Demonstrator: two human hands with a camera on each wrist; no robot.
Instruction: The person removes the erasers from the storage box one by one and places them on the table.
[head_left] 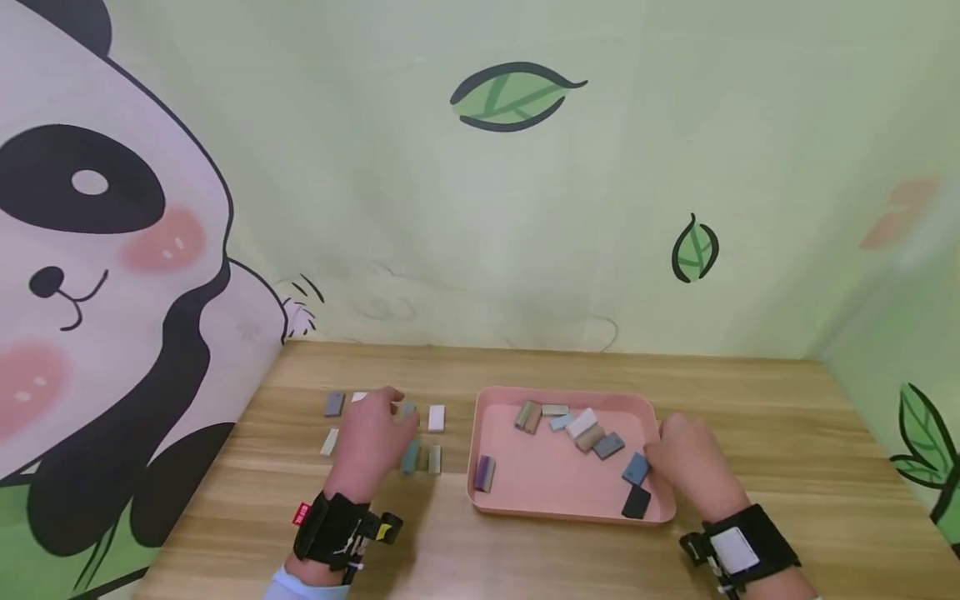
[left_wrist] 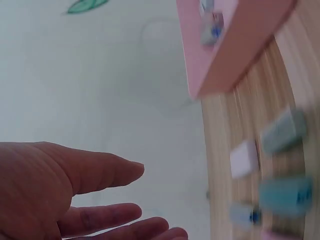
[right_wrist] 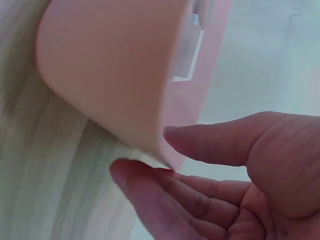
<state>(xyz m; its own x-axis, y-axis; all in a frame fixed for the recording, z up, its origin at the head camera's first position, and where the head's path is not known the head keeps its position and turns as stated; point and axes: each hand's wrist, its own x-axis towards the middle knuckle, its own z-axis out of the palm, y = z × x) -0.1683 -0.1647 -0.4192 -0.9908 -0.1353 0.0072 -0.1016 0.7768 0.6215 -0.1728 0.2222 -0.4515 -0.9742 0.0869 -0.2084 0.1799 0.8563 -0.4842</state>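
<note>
On the wooden table's left part lie several small rectangular blocks, among them a white block (head_left: 437, 418), a teal block (head_left: 410, 457) and a grey block (head_left: 334, 404). My left hand (head_left: 372, 442) hovers over this group and hides some of it. Its thumb and fingers are apart with nothing between them, as the left wrist view shows. A pink tray (head_left: 540, 493) stands to the right. My right hand (head_left: 686, 458) grips the tray's right rim, thumb at the top edge and fingers outside. The right wrist view shows the tray's wall (right_wrist: 110, 75) close to the thumb.
Inside the tray are several more blocks: a black block (head_left: 637, 502), a blue block (head_left: 636, 469), a purple block (head_left: 482, 472) and a cluster near the back. Behind the table (head_left: 465, 558) rises a green wall covering (head_left: 570, 208) with a panda and leaves.
</note>
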